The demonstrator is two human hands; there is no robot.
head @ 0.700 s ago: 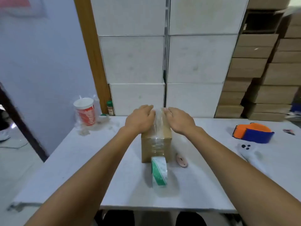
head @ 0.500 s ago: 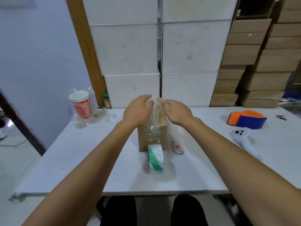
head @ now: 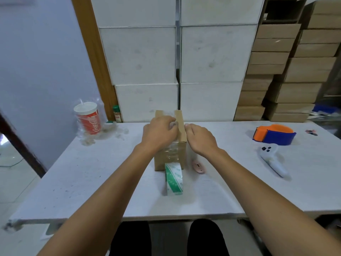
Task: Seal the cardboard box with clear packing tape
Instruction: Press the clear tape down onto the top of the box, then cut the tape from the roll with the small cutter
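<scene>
white table (head: 77, 174) set against stacked white cartons (head: 144, 52) and brown cartons (head: 302, 71), with a lilac wall at left; head view, the only view. centre of table: small cardboard box (head: 181, 150), upright, with clear packing tape (head: 170, 151) visible as a glossy, wrinkled strip running over its top and down the near face. left hand (head: 158, 133) lies palm down on the top of the box, fingers loosely curled and pressed onto the taped strip; whether it pinches the tape or only presses it cannot be told. right hand (head: 200, 137) is at the right top edge of the box, fingers bent, thumb tip touching the edge; it encloses no separate object. both forearms reach in from the lower corners of the frame. tape roll (head: 174, 179), with green and white print, stands on edge just in front of the box, touching or nearly touching its near face. small pink object (head: 198, 167) lies just right of the box. far left: red and white paper cup (head: 88, 118) inside a clear plastic bag, with a small green-capped bottle (head: 116, 113) behind it. right: orange and blue tape dispenser (head: 274, 134), and nearer, a white handheld controller (head: 272, 157), well apart from the box.
</scene>
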